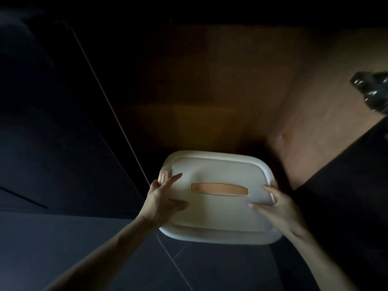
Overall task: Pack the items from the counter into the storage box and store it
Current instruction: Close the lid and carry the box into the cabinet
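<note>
Tight on the left: a dark door panel (63, 122), pale-edged, slanting down almost to the far-left corner of the storage box (216, 217). More room on the right, across the lit wooden cabinet floor (315, 122). Deep open room on the far side, into the brown recess. On the near side, dark floor tiles (189, 269).

White, round-cornered, seen from above with the lid on. Tan handle (219, 189) lying flat in a slot across the middle, tan latch (162, 177) at the left rim. Placed at the near mouth of the recess, far edge inside, near edge over the tiles.

Left hand (165, 198) spread on the lid's left side, fingers straight, thumb laid flat. Right hand (277, 204) spread likewise on the right side, one fingertip over the rim. No pinching anywhere.

Right latch mostly covered by the right hand. Box walls hidden under the lid. Impossible to tell whether resting or carried. Glossy black object (371, 91) cut off at the far right, not identifiable. Far end of the recess lost in darkness.
</note>
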